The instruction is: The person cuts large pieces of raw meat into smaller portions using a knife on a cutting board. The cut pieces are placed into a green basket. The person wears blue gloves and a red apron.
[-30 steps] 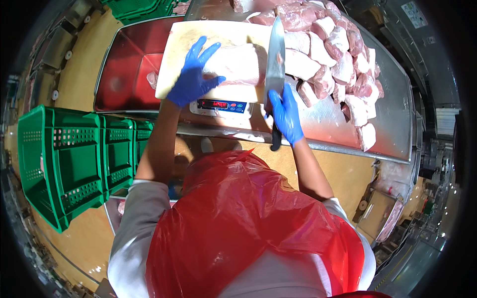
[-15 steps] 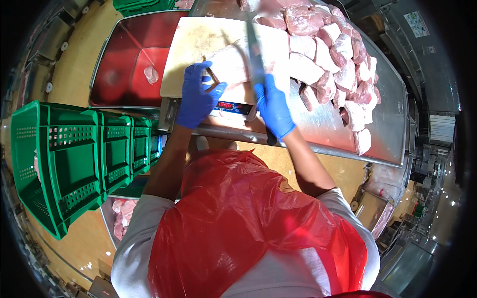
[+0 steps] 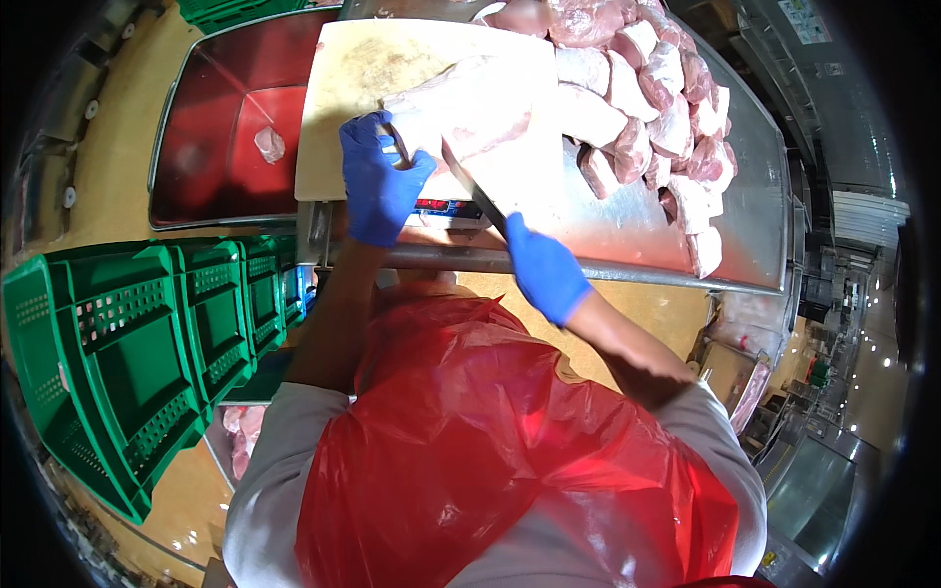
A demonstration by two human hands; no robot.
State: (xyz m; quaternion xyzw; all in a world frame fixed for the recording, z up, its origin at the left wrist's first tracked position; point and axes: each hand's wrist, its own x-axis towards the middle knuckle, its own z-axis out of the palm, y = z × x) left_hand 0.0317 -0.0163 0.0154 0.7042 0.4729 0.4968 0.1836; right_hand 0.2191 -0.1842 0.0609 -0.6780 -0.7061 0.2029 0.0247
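A pale slab of meat (image 3: 466, 103) lies on a white cutting board (image 3: 343, 54), with a digital scale (image 3: 446, 209) showing beneath the board's near edge. My blue-gloved left hand (image 3: 387, 186) grips the near-left end of the slab, fingers curled over it. My blue-gloved right hand (image 3: 544, 269) is wrapped round the handle of a long knife (image 3: 473, 191), whose blade slants up and left to the near side of the meat. Whether the blade's tip is in the meat or resting against it, I cannot tell.
Pork pieces (image 3: 667, 127) are heaped on the steel table (image 3: 745, 255) at right. A red-lined steel bin (image 3: 206, 167) holding a small scrap sits left of the board. Green crates (image 3: 132, 363) stand at lower left, near more meat (image 3: 242, 436) in another container.
My left hand has gone from spread fingers to curled on the meat. The knife has swung from upright at the board's right to a slant at the meat, my right hand now nearer my body.
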